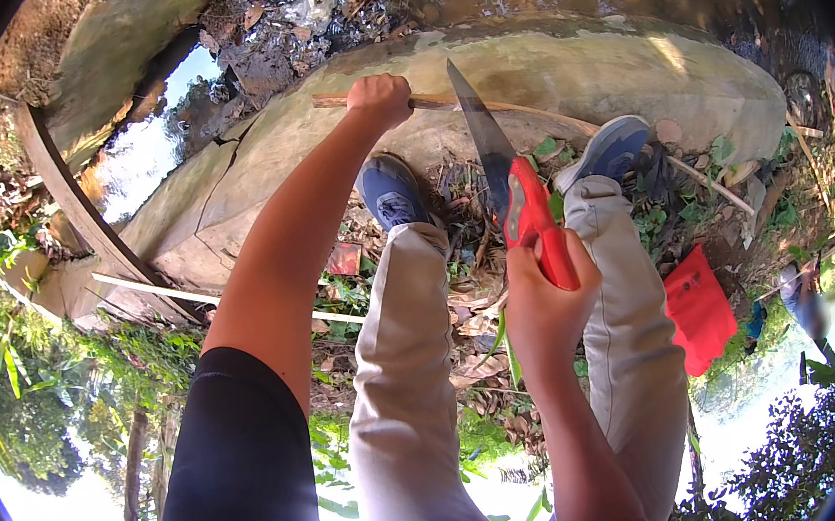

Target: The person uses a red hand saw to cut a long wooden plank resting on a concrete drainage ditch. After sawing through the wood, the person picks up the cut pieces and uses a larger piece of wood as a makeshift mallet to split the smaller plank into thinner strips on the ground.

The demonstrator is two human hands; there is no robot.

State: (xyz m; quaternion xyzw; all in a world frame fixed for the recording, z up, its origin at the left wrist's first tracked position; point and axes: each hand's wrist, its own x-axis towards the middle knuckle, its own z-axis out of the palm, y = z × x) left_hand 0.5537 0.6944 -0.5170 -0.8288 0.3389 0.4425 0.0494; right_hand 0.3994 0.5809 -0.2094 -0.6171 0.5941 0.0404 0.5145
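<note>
My left hand (380,101) is closed round a thin brown stick (534,112), whose short end pokes out to the left of my fist. The stick lies across the pale concrete ledge (327,154) and runs right, toward my right shoe (613,149). In my right hand (554,298) is a hand saw (491,138), held by its red handle. Its blade points away from me and crosses the stick just right of my left fist. Whether the teeth touch the wood I cannot tell. My left shoe (392,191) is below the left fist.
Beyond the ledge lies brown water with litter (313,9) at its edge. A wooden plank (81,207) leans at the left. A red cloth-like piece (699,309) lies right of my leg. Dry leaves, weeds and a pale strip (154,289) cover ground around my feet.
</note>
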